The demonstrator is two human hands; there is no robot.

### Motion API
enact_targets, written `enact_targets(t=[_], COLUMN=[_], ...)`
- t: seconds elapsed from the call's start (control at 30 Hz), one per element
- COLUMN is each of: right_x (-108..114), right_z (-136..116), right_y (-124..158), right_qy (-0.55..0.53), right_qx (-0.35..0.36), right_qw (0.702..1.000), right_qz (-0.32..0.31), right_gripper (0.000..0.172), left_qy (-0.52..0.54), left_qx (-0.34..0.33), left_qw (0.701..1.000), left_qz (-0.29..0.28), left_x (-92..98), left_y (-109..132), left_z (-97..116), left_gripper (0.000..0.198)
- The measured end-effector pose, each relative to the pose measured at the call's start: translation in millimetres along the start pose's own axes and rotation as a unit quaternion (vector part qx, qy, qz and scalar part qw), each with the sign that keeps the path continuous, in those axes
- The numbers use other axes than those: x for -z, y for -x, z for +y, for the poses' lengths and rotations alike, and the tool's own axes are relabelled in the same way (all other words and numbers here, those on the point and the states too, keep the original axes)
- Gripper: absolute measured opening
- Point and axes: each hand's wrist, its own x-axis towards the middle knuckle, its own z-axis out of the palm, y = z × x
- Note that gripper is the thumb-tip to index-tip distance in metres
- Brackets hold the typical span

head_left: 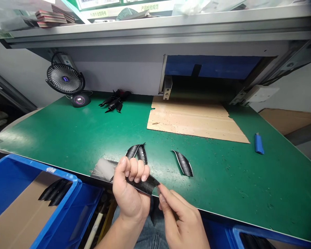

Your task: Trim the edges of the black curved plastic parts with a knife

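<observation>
My left hand [132,186] is wrapped round a black curved plastic part [145,186] with a gridded inner face, held above the table's front edge. At the part's right end my right hand [180,212] is closed in a pinch, fingertips touching or right beside the tip. Whatever lies between those fingertips is too small to make out. Just beyond the left hand, two similar black parts [142,154] lie partly hidden behind the fingers. Another curved black part [183,163] rests alone to the right. A clear plastic bag or film [103,168] sits left of my left hand.
On the green table [223,183] are a cardboard sheet [197,119], a blue-handled cutter [258,143], a small fan [65,79] and a pile of black parts [115,101]. Blue bins [75,183] holding black parts stand below the front edge. A shelf [155,33] overhangs the back.
</observation>
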Motion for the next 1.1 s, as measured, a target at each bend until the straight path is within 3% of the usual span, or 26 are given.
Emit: enact_targets(t=[0.07, 0.13, 0.17, 0.23, 0.27, 0.33, 0.43, 0.57, 0.63, 0.7, 0.87, 0.97, 1.03, 1.1], right_x=[-3.5, -7.4, -8.8, -9.4, -8.5, -5.0, 1.8, 9.5, 12.8, 15.3, 14.3, 13.0, 14.6, 18.2], right_z=[0.2, -3.0, -5.6, -11.1, -13.4, -15.7, -15.8, -17.9, -19.8, -20.9, -21.2, -21.6, -20.6, -14.9], right_y=[5.3, 10.8, 12.5, 11.5, 8.5, -0.9, -14.0, -15.5, -13.2, -12.0, -14.2, -17.9, -19.6, -18.5], right_qy=[0.056, 0.092, 0.085, 0.008, -0.05, -0.173, -0.278, -0.291, -0.263, -0.226, -0.171, -0.154, -0.131, -0.09], right_qx=[0.061, 0.098, 0.086, -0.003, -0.061, -0.15, -0.211, -0.253, -0.253, -0.239, -0.189, -0.156, -0.119, -0.073], right_qw=[0.996, 0.98, 0.97, 0.955, 0.951, 0.948, 0.93, 0.894, 0.893, 0.908, 0.935, 0.948, 0.965, 0.981], right_qz=[0.038, 0.146, 0.21, 0.296, 0.298, 0.22, 0.12, 0.23, 0.265, 0.261, 0.246, 0.23, 0.196, 0.155], right_gripper=[0.042, 0.049, 0.05, 0.041, 0.034, 0.029, 0.034, 0.038, 0.034, 0.029, 0.018, 0.021, 0.021, 0.01], left_qy=[0.01, 0.028, 0.037, 0.052, 0.057, 0.061, 0.029, -0.052, -0.072, -0.077, -0.08, -0.091, -0.115, -0.158], left_qx=[0.006, 0.016, 0.023, 0.039, 0.053, 0.099, 0.171, 0.216, 0.223, 0.227, 0.238, 0.261, 0.277, 0.274], left_qw=[1.0, 0.999, 0.999, 0.998, 0.997, 0.993, 0.984, 0.975, 0.97, 0.964, 0.956, 0.953, 0.952, 0.949], left_qz=[0.005, 0.011, 0.015, 0.019, 0.016, -0.002, -0.031, 0.003, 0.06, 0.111, 0.151, 0.127, 0.068, -0.002], left_x=[0.6, 1.3, 1.7, 2.4, 2.7, 2.9, 2.6, 4.1, 5.8, 7.2, 5.1, 5.9, 11.5, 21.9], left_y=[-2.8, -6.7, -8.6, -11.1, -11.2, -9.2, -3.1, -2.2, -6.2, -10.5, -10.2, -3.7, 0.8, 2.6], left_z=[0.9, 2.4, 3.1, 3.8, 3.5, 1.7, -3.7, -12.5, -16.7, -20.0, -21.1, -20.7, -23.0, -26.0], left_gripper=[0.039, 0.038, 0.038, 0.038, 0.038, 0.036, 0.024, 0.015, 0.019, 0.025, 0.025, 0.023, 0.024, 0.031])
